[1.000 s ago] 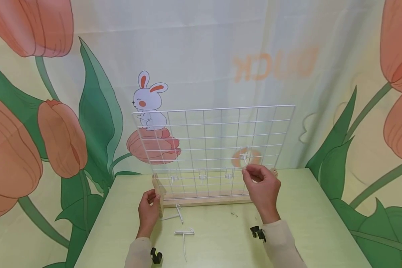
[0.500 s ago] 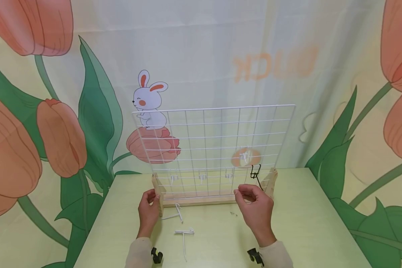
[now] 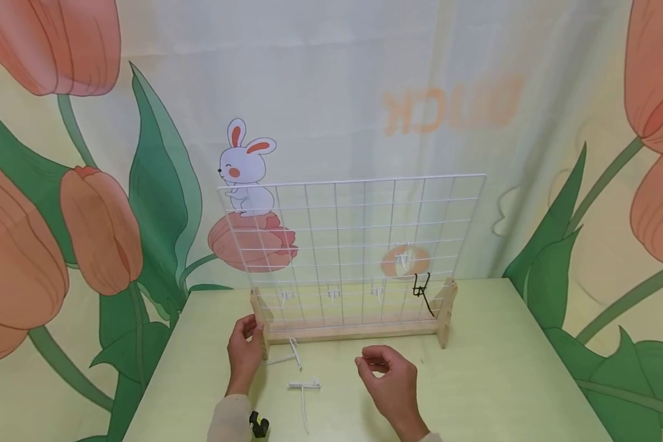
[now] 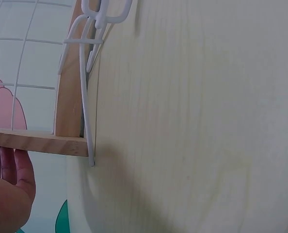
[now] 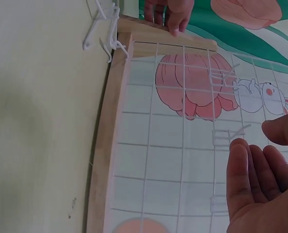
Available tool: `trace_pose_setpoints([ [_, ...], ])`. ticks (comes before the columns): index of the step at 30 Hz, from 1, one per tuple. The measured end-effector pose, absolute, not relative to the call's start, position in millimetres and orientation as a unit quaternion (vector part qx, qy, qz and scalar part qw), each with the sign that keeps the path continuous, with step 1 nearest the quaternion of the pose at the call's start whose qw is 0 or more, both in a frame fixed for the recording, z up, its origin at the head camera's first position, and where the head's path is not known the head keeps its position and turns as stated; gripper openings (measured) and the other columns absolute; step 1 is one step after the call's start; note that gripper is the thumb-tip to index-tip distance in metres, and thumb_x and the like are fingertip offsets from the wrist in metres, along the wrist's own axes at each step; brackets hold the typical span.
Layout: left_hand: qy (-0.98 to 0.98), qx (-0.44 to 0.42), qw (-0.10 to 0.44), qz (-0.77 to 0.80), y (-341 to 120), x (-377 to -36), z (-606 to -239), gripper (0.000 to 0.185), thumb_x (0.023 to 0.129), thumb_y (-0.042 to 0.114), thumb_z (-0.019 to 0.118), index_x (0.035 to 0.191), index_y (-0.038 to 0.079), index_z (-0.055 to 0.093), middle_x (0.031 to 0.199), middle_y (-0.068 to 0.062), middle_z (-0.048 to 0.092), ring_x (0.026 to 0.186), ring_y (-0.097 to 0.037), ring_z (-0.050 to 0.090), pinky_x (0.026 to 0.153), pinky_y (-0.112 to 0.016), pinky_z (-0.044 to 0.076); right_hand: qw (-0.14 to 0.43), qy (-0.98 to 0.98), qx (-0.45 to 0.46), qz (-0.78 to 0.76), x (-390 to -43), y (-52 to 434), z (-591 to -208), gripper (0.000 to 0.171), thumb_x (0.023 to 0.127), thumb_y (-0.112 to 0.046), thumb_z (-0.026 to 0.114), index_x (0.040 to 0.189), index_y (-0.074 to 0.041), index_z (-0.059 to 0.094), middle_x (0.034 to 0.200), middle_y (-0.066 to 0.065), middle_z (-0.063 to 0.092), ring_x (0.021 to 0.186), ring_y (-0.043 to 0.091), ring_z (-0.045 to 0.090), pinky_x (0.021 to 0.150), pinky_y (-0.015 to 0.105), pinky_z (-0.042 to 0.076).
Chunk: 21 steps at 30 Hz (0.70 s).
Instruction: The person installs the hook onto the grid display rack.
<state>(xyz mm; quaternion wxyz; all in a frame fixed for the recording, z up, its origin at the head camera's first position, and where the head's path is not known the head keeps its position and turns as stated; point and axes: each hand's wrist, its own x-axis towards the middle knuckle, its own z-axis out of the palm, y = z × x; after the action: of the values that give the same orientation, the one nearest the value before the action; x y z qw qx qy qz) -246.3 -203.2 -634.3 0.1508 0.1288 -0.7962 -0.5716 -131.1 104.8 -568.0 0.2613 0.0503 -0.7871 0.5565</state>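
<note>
Left hand (image 3: 244, 351) grips the left wooden foot (image 4: 37, 142) of the stand, fingers at its outer side; right hand (image 3: 391, 383) is over the table (image 3: 492, 374) in front of the wire grid (image 3: 338, 228), fingers loosely curved, thumb apart — holding nothing. On the grid, a black hook (image 3: 420, 290) hangs near the right edge, three white hooks (image 3: 333, 294) sit in a low row, and another white hook (image 3: 403, 259) is higher up. Two loose hooks (image 3: 304, 385) lie between the hands — nearer the left one. Behind is a tulip-print curtain (image 3: 331, 92).
</note>
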Motion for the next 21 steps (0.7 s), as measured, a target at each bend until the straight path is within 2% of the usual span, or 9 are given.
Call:
trace_pose_setpoints([
  [6,-0.796,0.123,0.153,-0.572,-203,-247,-636,0.030,0.107,0.020,0.064,0.135,0.011,0.062,0.130,-0.014,0.069,0.119,-0.028,0.065,0.092,-0.030,0.052,0.200,-0.796,0.024,0.571,-123,86,-584,0.025,0.083,-0.004,0.088,0.095,-0.023,0.078,0.090,-0.008,0.078,0.079,0.004,0.076,0.070,0.022,0.063],
  [10,-0.795,0.122,0.158,-0.572,-204,-248,-635,0.030,0.107,0.020,0.065,0.135,0.011,0.063,0.129,-0.014,0.069,0.118,-0.028,0.065,0.094,-0.035,0.052,0.158,-0.798,0.018,0.582,-122,71,-595,0.022,0.084,-0.007,0.088,0.094,-0.023,0.078,0.091,-0.008,0.078,0.081,0.003,0.076,0.072,0.027,0.064],
  [16,-0.795,0.123,0.159,-0.572,-204,-249,-637,0.030,0.107,0.018,0.064,0.136,0.010,0.063,0.130,-0.014,0.069,0.120,-0.029,0.065,0.097,-0.041,0.054,0.134,-0.805,0.037,0.577,-124,55,-616,0.017,0.085,-0.009,0.087,0.094,-0.019,0.078,0.091,-0.004,0.079,0.082,0.005,0.076,0.072,0.024,0.064],
  [21,-0.796,0.127,0.159,-0.570,-203,-247,-639,0.029,0.106,0.019,0.065,0.134,0.011,0.064,0.129,-0.013,0.070,0.118,-0.027,0.066,0.091,-0.031,0.053,0.110,-0.804,0.038,0.583,-125,46,-630,0.013,0.085,-0.010,0.087,0.093,-0.015,0.078,0.088,-0.003,0.079,0.079,0.002,0.074,0.071,0.019,0.062],
])
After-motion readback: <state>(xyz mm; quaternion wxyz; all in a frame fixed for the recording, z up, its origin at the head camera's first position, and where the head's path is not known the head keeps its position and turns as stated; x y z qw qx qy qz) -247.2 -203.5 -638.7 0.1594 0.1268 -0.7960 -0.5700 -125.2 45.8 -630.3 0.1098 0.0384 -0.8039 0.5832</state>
